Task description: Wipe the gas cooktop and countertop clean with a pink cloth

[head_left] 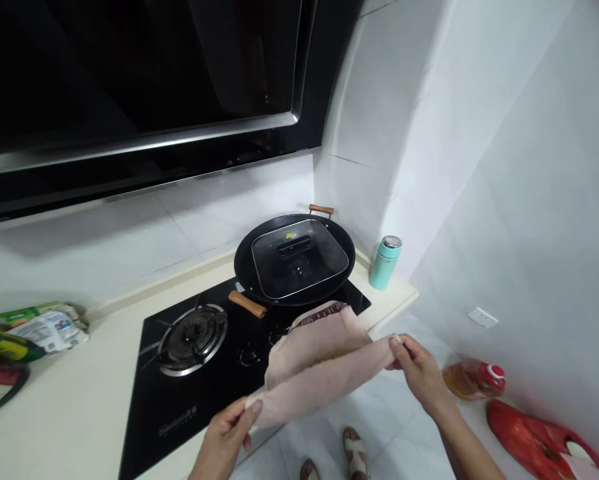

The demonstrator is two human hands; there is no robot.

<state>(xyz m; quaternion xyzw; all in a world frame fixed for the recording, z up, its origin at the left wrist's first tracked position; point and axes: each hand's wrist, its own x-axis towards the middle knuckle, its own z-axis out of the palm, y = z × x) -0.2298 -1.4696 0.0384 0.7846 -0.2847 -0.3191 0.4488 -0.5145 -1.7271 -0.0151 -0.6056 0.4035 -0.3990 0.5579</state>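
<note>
A pale pink cloth (324,383) with a dark printed band along its far edge is stretched between my hands, partly folded over. My left hand (229,427) pinches its near left corner between thumb and fingers. At the near right corner, my right hand (417,367) grips it the same way. The cloth hangs over the front edge of the black gas stove (174,407), hiding part of the knobs. Just beyond it sits a black wok (242,267) with wooden handles, and a squarish glass lid (299,267) rests inside the wok's rim.
Left of the wok is a bare burner (192,340). A mint-green flask (385,262) stands on the right counter. Food packets (44,330) lie at the left. A dark range hood (154,87) overhangs the stove. An oil bottle (472,380) and red bag (539,440) are on the floor.
</note>
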